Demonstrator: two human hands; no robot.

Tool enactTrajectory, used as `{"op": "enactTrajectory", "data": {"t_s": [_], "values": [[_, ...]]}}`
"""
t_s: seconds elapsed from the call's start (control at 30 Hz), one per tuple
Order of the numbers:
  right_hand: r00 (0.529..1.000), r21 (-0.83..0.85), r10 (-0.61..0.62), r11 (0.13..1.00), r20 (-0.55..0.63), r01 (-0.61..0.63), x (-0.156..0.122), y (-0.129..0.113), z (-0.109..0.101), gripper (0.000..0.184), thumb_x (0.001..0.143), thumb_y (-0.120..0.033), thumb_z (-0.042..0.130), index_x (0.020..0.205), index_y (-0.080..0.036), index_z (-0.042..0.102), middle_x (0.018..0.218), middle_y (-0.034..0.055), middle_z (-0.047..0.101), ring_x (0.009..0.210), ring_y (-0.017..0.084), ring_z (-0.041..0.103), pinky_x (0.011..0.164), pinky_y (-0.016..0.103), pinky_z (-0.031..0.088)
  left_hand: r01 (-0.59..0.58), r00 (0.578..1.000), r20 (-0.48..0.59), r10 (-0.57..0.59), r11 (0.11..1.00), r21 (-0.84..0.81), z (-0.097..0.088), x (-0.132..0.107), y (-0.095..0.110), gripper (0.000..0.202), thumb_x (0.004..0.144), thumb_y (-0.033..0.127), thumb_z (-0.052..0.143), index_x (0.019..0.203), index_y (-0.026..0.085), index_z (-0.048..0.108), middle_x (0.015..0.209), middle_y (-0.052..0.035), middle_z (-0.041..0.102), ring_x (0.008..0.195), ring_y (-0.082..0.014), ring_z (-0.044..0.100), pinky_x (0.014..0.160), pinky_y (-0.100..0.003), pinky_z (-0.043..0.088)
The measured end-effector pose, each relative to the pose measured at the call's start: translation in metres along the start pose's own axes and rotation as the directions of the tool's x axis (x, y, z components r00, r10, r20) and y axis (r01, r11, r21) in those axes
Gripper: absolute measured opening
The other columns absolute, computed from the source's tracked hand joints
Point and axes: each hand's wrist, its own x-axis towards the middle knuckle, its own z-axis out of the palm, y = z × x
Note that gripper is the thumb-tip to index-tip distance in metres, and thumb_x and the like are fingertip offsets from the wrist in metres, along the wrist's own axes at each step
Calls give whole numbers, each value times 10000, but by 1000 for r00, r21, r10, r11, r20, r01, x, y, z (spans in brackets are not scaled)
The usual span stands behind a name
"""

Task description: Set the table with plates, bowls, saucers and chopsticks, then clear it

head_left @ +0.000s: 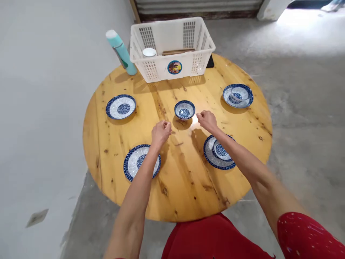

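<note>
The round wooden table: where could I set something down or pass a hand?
Bare wood shows along the near edge, between the blue-rimmed plate and the plate holding a bowl. The back is crowded, around the white plastic basket and teal bottle.

A white plastic basket [151, 70] sits at the round table's [185, 187] far edge, with chopsticks [178, 51] and a white container [149, 52] inside, and a teal bottle [121, 54] leaning against its left side. Concrete floor [304, 108] surrounds the table.

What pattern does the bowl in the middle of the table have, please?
The bowl: blue rim, blue central medallion on white; head view.
</note>
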Motion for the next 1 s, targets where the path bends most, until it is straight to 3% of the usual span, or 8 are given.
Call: {"op": "enactTrajectory", "data": {"t_s": [0.1, 0.27, 0.4, 0.6, 0.67, 0.83, 0.9, 1.0], "values": [[996, -130, 83, 988, -11, -84, 22, -2, 12, 314, 877, -393, 531, 639, -193, 576, 698, 116, 656, 754, 240, 617, 713, 332, 460, 21, 999, 35, -22, 999, 24, 14, 34, 0, 246, 890, 353, 471, 802, 189, 632, 779, -68, 723, 756, -186, 670, 688, -261, 445], [999, -169, 53, 984, 0, -52, 38, -6, 23, 328, 859, -425, 578, 629, -193, 563, 710, 130, 648, 813, 270, 621, 742, 371, 479, -6, 999, 53, 3, 998, 61, 25, 76, 11, 262, 904, 378, 471, 873, 176, 635, 916, -103, 735, 906, -208, 675, 794, -290, 483], [997, -178, 75, 981, 11, -72, 44, -8, 31, 289, 851, -396, 599, 670, -171, 587, 762, 139, 663, 841, 280, 628, 767, 402, 487, -3, 995, 104, -12, 989, 149, 30, 104, 20, 265, 871, 408, 533, 832, 166, 636, 881, -117, 727, 970, -228, 661, 885, -325, 484], [997, -119, 62, 991, -53, -68, 40, -11, 28, 459, 988, -454, 414, 718, -131, 596, 791, 117, 645, 917, 276, 638, 796, 419, 481, -67, 986, 157, 46, 989, 134, 34, 113, 18, 220, 850, 288, 530, 829, 98, 639, 891, -121, 701, 1010, -260, 666, 898, -381, 490], [996, -126, 27, 991, -89, -39, 29, -22, 16, 568, 1028, -472, 265, 728, -125, 599, 768, 101, 618, 901, 254, 642, 787, 405, 466, -125, 974, 199, 107, 989, 83, 22, 102, 18, 280, 898, 287, 435, 882, 93, 636, 903, -93, 681, 1019, -254, 671, 875, -379, 490], [970, -194, -64, 981, -233, 18, -28, -70, -16, 441, 978, -465, 463, 633, -204, 548, 629, 32, 523, 643, 142, 528, 669, 322, 410, -248, 906, 342, 251, 967, -54, -44, 63, 17, 268, 887, 274, 389, 843, 112, 598, 779, -29, 613, 802, -177, 692, 751, -329, 489], [958, -203, -68, 979, -277, 10, -68, -93, -16, 421, 964, -391, 499, 589, -200, 497, 576, -4, 459, 576, 102, 445, 631, 302, 363, -295, 854, 416, 312, 950, -107, -74, 45, 6, 262, 871, 278, 415, 744, 106, 567, 691, -20, 575, 701, -146, 668, 703, -301, 479], [951, -100, -18, 995, -309, -13, -136, -126, 8, 411, 928, -322, 535, 551, -204, 421, 520, -44, 370, 513, 79, 358, 568, 282, 288, -348, 779, 520, 351, 931, -107, -108, 16, -30, 306, 866, 297, 426, 660, 112, 556, 625, -17, 552, 666, -130, 634, 684, -275, 459]]}}
